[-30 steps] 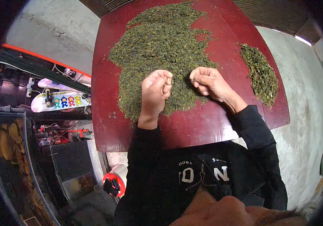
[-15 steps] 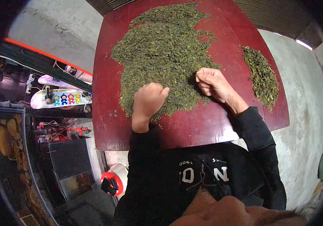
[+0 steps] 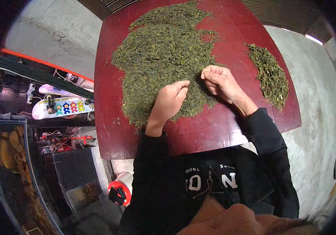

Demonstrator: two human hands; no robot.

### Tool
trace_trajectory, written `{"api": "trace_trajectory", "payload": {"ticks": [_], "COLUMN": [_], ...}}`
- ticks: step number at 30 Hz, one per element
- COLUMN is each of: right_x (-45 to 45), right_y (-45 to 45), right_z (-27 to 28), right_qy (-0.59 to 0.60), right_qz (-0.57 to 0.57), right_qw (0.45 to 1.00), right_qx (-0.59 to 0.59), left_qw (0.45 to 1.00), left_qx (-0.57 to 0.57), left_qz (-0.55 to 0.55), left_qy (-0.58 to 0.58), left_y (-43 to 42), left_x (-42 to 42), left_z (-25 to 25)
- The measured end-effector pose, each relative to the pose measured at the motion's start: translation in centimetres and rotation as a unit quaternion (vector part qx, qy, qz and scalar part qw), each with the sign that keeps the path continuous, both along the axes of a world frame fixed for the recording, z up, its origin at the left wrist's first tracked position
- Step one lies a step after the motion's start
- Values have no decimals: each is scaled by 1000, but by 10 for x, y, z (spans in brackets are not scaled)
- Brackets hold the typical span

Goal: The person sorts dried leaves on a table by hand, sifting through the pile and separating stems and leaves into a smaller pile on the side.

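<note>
A broad layer of green leaves (image 3: 164, 58) covers the middle and left of the dark red table (image 3: 230, 133). Over its lower part is my left hand (image 3: 170, 101), its fingers bent together and pointing toward my other hand; whatever they pinch is too small to tell. My right hand (image 3: 219, 81) is closed above the right edge of the leaf layer, thumb pressed on the curled fingers, and its contents are hidden. The two hands are a small gap apart. A narrower pile of darker leaves (image 3: 269, 76) lies along the table's right side.
Left of the table are a skateboard (image 3: 64, 107) with cartoon figures, a glass tank (image 3: 9, 152) and a dark panel (image 3: 76, 172). A red and white container (image 3: 119, 192) stands below the table's left corner. A concrete wall (image 3: 313, 102) is at the right.
My left hand first moved down and left, then came back up and right toward my right hand, with its fingers now reaching inward. My right hand has stayed nearly in place, closed.
</note>
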State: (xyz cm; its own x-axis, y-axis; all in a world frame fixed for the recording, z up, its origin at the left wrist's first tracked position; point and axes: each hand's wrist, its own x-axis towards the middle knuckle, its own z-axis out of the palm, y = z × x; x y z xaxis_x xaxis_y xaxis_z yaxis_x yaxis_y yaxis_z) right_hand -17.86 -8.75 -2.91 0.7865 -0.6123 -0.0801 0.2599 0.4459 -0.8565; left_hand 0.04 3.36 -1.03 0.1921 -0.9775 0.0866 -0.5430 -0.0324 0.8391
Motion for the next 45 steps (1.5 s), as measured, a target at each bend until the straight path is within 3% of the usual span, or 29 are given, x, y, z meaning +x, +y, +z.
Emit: {"api": "trace_trajectory", "payload": {"ticks": [2,8,12,13,17,18,22,28,32,37,45], "right_x": [-1,1,3,2,-2,-2,0,-1,-4,-7,-5], "right_y": [0,1,-1,-1,1,3,12,11,1,-7,-7], "right_z": [2,1,-15,-15,-11,-11,-14,-13,-12,-11,-14], "right_qy": [6,86,177,177,234,234,300,344,365,361,339], "right_qz": [-10,-54,-59,-58,-23,-23,-28,-36,-115,-156,-178], "right_qw": [1000,990,923,923,818,818,662,634,651,688,702], "right_qx": [2,-95,-336,-337,-524,-524,-686,-692,-655,-610,-601], "left_qw": [995,989,984,984,959,959,898,905,932,932,923], "left_qx": [-14,10,76,75,29,29,74,33,-71,-114,-182], "left_qz": [13,62,4,5,-22,-22,24,55,123,177,192], "left_qy": [93,131,-161,-161,-280,-280,-434,-420,-333,-295,-278], "left_y": [-1,1,6,7,11,11,5,-4,-8,-8,-7], "left_x": [-3,9,9,9,10,8,-14,-18,-12,-1,5], "left_z": [3,6,19,17,4,1,-12,-25,-19,-21,-18]}}
